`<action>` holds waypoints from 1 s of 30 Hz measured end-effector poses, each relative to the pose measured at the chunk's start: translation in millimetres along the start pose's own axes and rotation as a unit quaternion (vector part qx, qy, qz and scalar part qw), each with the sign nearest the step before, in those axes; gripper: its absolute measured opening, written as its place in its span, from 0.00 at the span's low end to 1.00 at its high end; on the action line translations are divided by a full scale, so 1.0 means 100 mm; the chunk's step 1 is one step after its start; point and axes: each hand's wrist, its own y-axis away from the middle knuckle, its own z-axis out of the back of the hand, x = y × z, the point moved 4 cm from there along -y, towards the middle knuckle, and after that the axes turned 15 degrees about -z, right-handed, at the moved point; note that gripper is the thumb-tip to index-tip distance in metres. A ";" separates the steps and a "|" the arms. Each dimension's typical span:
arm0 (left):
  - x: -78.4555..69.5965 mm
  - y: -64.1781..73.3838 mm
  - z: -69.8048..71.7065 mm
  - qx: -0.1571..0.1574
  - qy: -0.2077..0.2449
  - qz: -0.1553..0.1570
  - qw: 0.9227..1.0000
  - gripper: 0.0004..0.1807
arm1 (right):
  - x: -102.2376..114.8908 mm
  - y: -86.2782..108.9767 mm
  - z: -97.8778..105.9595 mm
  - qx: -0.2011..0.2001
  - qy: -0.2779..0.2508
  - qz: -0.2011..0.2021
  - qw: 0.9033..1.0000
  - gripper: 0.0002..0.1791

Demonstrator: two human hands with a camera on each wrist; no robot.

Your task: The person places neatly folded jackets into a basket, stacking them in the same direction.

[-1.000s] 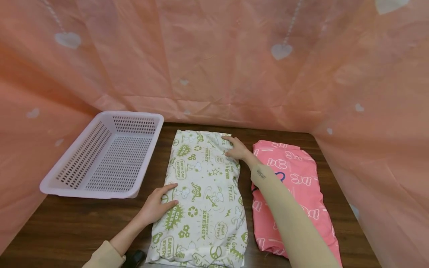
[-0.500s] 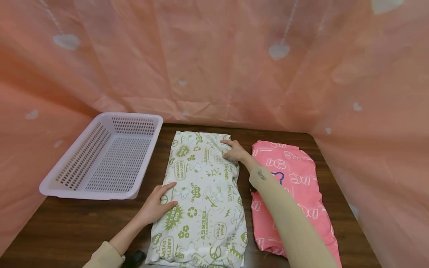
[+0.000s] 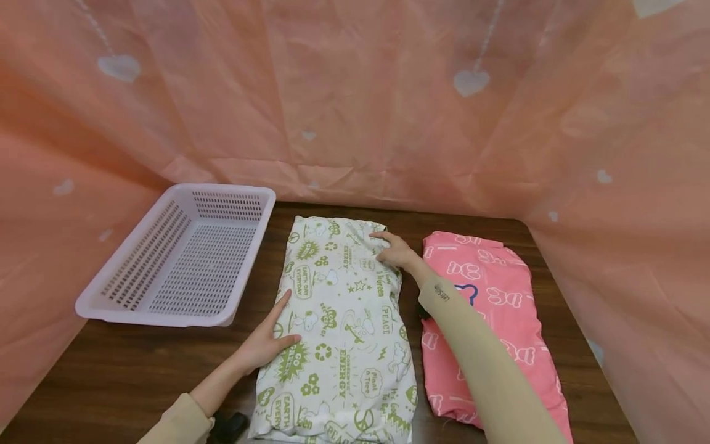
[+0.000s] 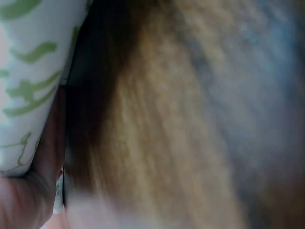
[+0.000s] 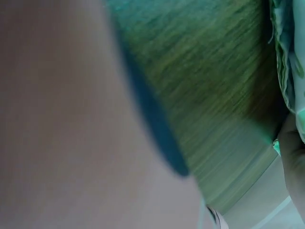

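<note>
A white folded cloth with green cartoon print (image 3: 338, 327) lies lengthwise on the table in the head view. At its left edge rests my left hand (image 3: 266, 342), thumb on the print and forefinger stretched along the side. My right hand (image 3: 396, 253) touches the upper right edge, thumb and forefinger over the top; its other fingers are mostly hidden. In the left wrist view, the printed cloth (image 4: 28, 86) stands against the left hand (image 4: 24, 200). The right wrist view catches layered cloth edges (image 5: 286, 71) beside part of the right hand (image 5: 293, 162).
A pink folded cloth with white outlines (image 3: 510, 314) lies to the right, partly under my right forearm. At the back left stands a pale slotted plastic basket (image 3: 238, 296). Pink curtain (image 3: 355, 111) closes off the back and sides of the dark wooden table (image 3: 127, 370).
My left hand has shifted slightly, its forefinger now stretched farther up along the cloth's edge and spread wider from the thumb. The right hand stays at the upper right edge.
</note>
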 end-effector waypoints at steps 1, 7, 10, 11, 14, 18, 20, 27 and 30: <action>-0.01 -0.01 0.00 -0.001 -0.001 0.002 1.000 0.52 | 0.01 0.00 0.00 -0.007 0.001 0.000 1.000 0.37; -0.07 -0.02 0.01 -0.018 -0.011 0.001 1.000 0.51 | 0.04 0.00 -0.01 -0.036 0.021 0.013 0.999 0.37; -0.08 -0.02 0.00 -0.026 -0.009 0.004 1.000 0.50 | 0.04 0.03 -0.01 -0.051 0.015 0.016 0.998 0.36; -0.08 -0.02 -0.01 -0.027 -0.008 0.005 1.000 0.50 | 0.03 0.05 -0.01 -0.056 0.010 0.014 0.998 0.36; -0.08 0.00 -0.02 -0.030 -0.004 0.008 0.999 0.50 | 0.01 0.09 0.00 -0.078 -0.009 -0.003 0.997 0.38; -0.07 0.00 -0.03 -0.034 -0.002 0.007 0.999 0.50 | -0.02 0.11 0.03 -0.099 -0.062 -0.050 0.992 0.46; -0.06 -0.01 -0.03 -0.032 -0.001 0.006 0.999 0.50 | -0.04 0.11 0.04 -0.095 -0.092 -0.075 0.988 0.49; -0.06 0.00 -0.02 -0.027 0.004 0.000 1.000 0.50 | -0.03 0.14 0.01 -0.051 -0.118 -0.042 0.991 0.44; -0.06 0.01 -0.02 -0.027 0.005 -0.004 1.000 0.50 | 0.02 0.19 0.00 -0.033 -0.116 -0.019 0.992 0.42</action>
